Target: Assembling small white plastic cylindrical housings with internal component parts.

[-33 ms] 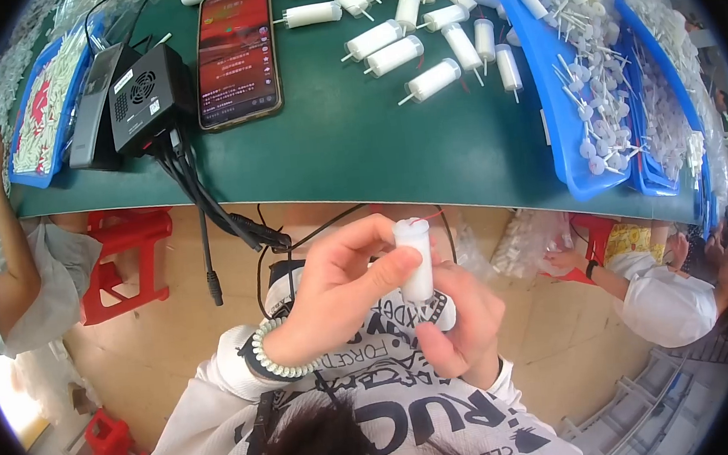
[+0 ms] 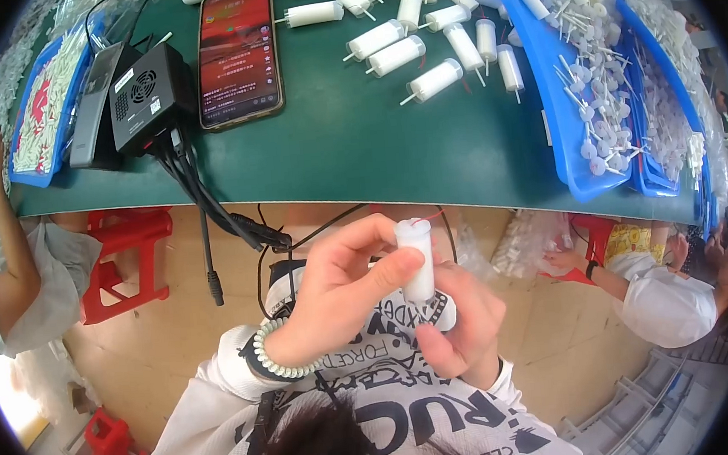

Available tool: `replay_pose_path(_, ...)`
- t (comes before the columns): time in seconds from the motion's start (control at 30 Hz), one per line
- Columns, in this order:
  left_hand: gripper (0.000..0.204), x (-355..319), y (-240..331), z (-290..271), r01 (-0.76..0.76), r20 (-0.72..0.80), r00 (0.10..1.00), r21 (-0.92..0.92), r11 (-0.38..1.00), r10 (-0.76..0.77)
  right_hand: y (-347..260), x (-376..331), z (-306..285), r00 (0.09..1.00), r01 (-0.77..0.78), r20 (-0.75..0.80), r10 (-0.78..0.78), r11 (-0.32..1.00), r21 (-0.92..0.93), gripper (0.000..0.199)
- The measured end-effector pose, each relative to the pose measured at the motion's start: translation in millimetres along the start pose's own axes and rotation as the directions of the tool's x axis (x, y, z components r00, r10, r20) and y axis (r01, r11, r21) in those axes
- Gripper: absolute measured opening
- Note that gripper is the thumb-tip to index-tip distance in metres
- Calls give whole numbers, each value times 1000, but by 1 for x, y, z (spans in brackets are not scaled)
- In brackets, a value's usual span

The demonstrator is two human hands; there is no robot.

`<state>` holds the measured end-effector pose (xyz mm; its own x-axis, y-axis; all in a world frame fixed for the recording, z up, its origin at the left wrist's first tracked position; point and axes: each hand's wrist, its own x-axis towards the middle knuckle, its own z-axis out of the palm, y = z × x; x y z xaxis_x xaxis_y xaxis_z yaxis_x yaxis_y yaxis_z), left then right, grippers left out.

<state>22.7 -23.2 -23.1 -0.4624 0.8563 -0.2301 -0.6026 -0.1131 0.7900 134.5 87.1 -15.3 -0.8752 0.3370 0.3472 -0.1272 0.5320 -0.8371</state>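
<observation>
Between the thumb and fingers of my left hand (image 2: 342,276) is a white plastic cylinder (image 2: 417,266), upright, with a clear top rim and a thin red thread at its upper end. My right hand (image 2: 471,317) is at the cylinder's lower right side, with its fingers curled and the thumb lower down. Whatever those fingers grip is hidden. Both hands are in front of the table edge, above my lap. Similar white cylinders (image 2: 435,80) with thin rods lie on the green table (image 2: 333,157).
A phone (image 2: 237,53) and a black box with cables (image 2: 151,99) lie at the left of the table. Blue trays (image 2: 569,139) of white parts stand on the right, another blue tray (image 2: 47,115) far left. Other people sit at both sides, near red stools (image 2: 131,254).
</observation>
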Motion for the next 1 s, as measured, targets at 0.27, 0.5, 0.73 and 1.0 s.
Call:
replay_pose_path(0.27,9,-2,-6,8,-96,-102,991,-90,991,87,-1,-1,13,992,17,-119,-40,982,-189,18)
replay_pose_path(0.5,10,-2,-5,7,-97,-89,992,-55,994,92,-3,-5,17,989,-81,-138,61,986,-144,15)
replay_pose_path(0.73,10,3,-3,6,-94,-121,989,-78,993,84,-6,-3,11,957,-288,-64,285,956,-50,17)
replay_pose_path(1.0,18,9,2,3,-134,-172,975,46,990,140,-7,9,2,936,-353,20,352,934,55,20)
